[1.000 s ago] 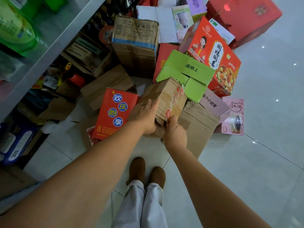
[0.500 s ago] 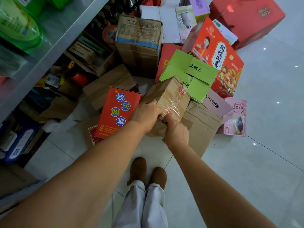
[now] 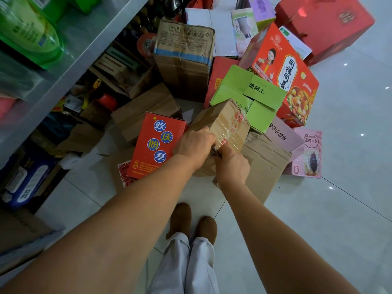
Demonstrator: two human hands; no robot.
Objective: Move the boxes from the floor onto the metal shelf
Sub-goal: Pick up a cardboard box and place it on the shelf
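A small brown cardboard box (image 3: 226,122) wrapped in clear tape with red print sits tilted in the middle of a pile of boxes on the floor. My left hand (image 3: 194,146) grips its near left edge from above. My right hand (image 3: 232,164) holds its near lower corner. The grey metal shelf (image 3: 84,49) runs along the left, with its board above the pile. Around the brown box lie a red box with blue circles (image 3: 154,143), a green box (image 3: 254,96) and a flat brown carton (image 3: 263,166).
A tall brown carton (image 3: 184,58), a red food box (image 3: 292,79), a big red gift box (image 3: 324,24) and a pink pack (image 3: 307,153) crowd the far floor. Green bottles (image 3: 27,32) stand on the shelf. My feet (image 3: 193,223) stand on white tiles.
My left hand has closed its fingers over the brown box's edge, and my right hand has slid up to its corner. The box has tipped slightly toward me.
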